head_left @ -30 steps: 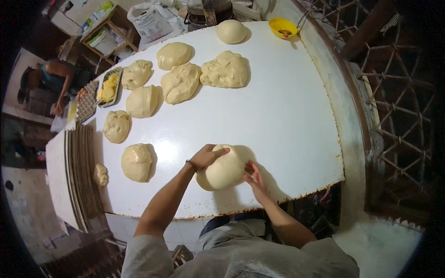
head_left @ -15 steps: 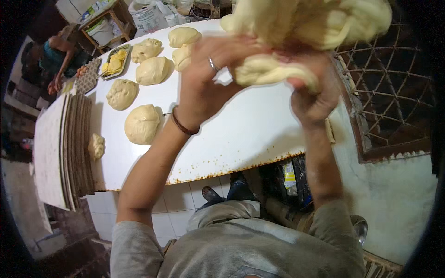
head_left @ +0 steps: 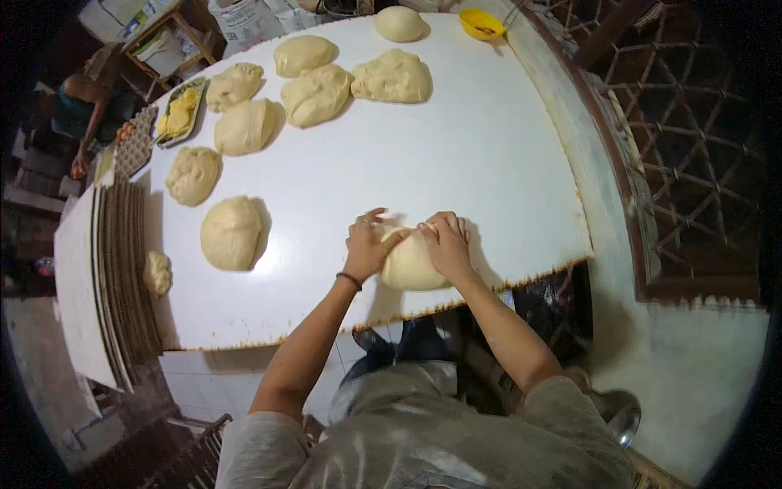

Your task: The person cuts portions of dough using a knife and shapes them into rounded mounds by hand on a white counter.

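Observation:
A lump of pale dough (head_left: 414,267) rests on the white table (head_left: 489,179) near its front edge. My left hand (head_left: 372,243) grips its left side, thumb laid over the top and fingers curled at the far side. From the right, my right hand (head_left: 446,244) holds the same lump, fingers bent over its far edge. Both thumbs come close together on the dough. Its underside is hidden. To the left of my hands sits a rounded dough lump (head_left: 231,233), apart from them.
Several more dough lumps (head_left: 316,95) lie across the far left. A yellow bowl (head_left: 481,26) stands at the back, beside a smooth dough ball (head_left: 399,24). Stacked boards (head_left: 122,277), an egg tray (head_left: 135,151) and a tray of yellow fat (head_left: 181,114) line the left. Someone (head_left: 81,114) is beyond.
Both hands have come down from high above the table, bringing the stretched, hanging dough with them. It now lies as a rounded lump near the front edge.

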Demonstrator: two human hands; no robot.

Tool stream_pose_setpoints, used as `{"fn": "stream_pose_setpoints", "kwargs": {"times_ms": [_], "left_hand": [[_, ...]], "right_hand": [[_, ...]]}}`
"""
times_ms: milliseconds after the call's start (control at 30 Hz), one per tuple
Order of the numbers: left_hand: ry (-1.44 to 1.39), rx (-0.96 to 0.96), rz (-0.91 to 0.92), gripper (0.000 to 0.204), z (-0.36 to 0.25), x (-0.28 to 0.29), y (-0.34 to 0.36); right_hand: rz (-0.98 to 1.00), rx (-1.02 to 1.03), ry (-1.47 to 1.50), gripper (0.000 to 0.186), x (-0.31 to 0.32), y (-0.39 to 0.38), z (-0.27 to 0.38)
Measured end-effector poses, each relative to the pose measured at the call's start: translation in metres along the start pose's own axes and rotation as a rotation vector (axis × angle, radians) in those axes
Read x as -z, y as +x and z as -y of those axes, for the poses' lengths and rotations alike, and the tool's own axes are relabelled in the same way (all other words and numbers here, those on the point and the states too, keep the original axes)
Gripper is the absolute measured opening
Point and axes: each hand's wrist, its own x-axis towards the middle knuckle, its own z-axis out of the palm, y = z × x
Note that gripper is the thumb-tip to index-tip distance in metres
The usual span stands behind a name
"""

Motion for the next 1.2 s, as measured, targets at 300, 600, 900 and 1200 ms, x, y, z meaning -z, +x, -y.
{"fn": "stream_pose_setpoints", "kwargs": {"times_ms": [300,600,900,1200], "left_hand": [[-0.337,0.169,-0.082,0.051,0.065,-0.029,0.038],[-1.046,0.771,0.077,0.065,0.010,-0.058,0.118],[-0.664,0.041,0.131,0.057,0.017,-0.054,0.230],[-0.774,0.170,0.204,0.059,0.045,-0.010,0.003]], "right_hand": [[0.177,-0.101,0.840,0.049,-0.017,0.077,-0.094],[0.462,-0.344,1.027,0.064,-0.008,0.229,-0.100],[0.559,-0.045,0.840,0.075,0.008,0.268,-0.123],[0.572,-0.116,0.670,0.052,-0.011,0.051,-0.023]]}}
